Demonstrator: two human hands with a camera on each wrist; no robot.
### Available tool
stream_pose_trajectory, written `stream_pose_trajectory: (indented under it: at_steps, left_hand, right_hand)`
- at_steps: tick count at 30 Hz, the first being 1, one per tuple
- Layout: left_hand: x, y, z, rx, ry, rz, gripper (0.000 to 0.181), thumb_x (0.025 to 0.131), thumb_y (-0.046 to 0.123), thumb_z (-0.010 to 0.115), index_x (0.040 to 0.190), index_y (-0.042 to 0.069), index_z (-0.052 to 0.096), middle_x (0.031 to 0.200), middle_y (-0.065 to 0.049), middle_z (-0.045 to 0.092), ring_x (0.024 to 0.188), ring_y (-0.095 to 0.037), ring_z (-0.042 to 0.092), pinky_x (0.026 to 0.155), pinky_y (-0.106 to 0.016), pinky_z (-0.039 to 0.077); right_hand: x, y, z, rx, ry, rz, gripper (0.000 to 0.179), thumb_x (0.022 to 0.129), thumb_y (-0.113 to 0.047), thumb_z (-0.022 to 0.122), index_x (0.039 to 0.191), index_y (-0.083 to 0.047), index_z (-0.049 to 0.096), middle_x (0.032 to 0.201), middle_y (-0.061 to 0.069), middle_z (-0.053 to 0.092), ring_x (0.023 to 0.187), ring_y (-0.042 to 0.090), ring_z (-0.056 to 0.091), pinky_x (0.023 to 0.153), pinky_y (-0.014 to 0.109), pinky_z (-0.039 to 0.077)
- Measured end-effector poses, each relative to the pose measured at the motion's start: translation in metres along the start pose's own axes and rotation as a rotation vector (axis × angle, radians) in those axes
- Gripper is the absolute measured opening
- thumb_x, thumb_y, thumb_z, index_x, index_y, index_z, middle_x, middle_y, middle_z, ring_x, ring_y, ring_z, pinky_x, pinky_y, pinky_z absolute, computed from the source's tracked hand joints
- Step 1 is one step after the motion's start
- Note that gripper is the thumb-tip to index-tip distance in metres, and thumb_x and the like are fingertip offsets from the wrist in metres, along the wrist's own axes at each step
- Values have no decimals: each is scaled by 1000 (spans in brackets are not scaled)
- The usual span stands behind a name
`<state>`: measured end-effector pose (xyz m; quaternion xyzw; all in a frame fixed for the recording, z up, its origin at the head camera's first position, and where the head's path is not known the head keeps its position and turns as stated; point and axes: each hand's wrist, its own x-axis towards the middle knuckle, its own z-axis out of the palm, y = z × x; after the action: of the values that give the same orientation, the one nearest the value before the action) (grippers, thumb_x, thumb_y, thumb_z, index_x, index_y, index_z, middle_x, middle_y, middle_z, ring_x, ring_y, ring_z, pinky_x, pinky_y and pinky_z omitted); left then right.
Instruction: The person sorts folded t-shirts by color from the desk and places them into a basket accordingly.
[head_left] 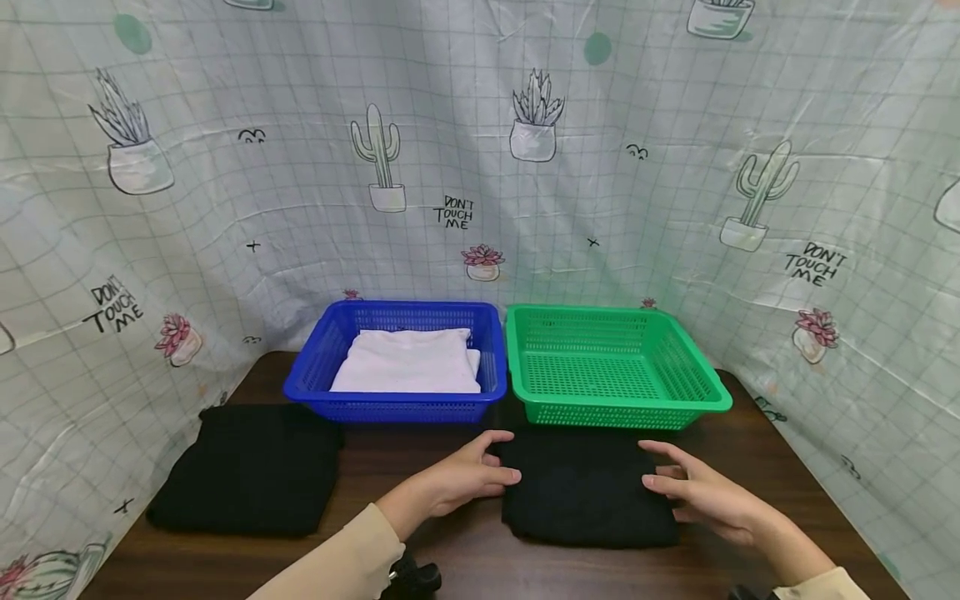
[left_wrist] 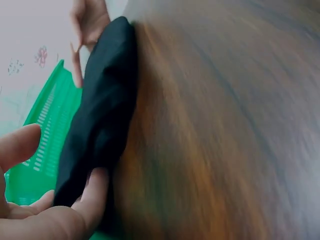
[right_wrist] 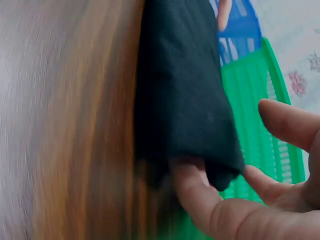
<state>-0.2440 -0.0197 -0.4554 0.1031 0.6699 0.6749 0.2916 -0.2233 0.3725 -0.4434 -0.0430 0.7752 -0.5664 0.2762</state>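
A folded black cloth [head_left: 588, 492], perhaps a garment, lies on the table in front of the green basket [head_left: 618, 410]. At its left edge is my left hand [head_left: 468, 477], fingers spread and a fingertip against the cloth in the left wrist view. My right hand [head_left: 708, 496] is at the opposite edge. In the right wrist view, one finger [right_wrist: 192, 187] reaches the folded end of the cloth, partly hidden by it, while another digit stays apart above. Neither hand visibly grips the fabric.
Left of the green basket stands a blue basket [head_left: 397, 408] holding folded white cloth [head_left: 408, 362]. Another folded black cloth [head_left: 251, 471] lies on the table's left side. A patterned curtain [head_left: 450, 167] surrounds the back and sides of the brown table [head_left: 472, 558].
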Motion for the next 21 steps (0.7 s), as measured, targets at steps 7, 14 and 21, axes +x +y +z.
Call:
stream_pose_trajectory:
  at_steps: [7, 14, 21]
  left_hand:
    - [13, -7, 19, 35, 12, -5, 75, 97, 8, 77, 161, 18, 40, 165, -22, 31, 145, -41, 44, 117, -64, 39]
    - [11, -13, 32, 28, 68, 43, 71, 94, 3, 80, 154, 25, 51, 160, -15, 38, 138, -35, 49, 112, -57, 45]
    - [-1, 8, 43, -64, 19, 139, 68, 95, 3, 79, 154, 24, 53, 142, -10, 56, 118, -26, 65, 99, -44, 57]
  right_hand:
    - [14, 2, 27, 75, -90, -49, 77, 111, -26, 59, 171, -17, 12, 172, 27, -8, 154, 56, 16, 118, 72, 29]
    - [18, 8, 38, 38, -44, -160, 79, 106, -18, 68, 170, -16, 23, 169, 23, 16, 145, 34, 40, 108, 46, 47]
    - [-3, -6, 23, 58, -33, -178, 74, 108, -15, 64, 170, -22, 24, 170, 13, 21, 153, 36, 31, 111, 47, 46]
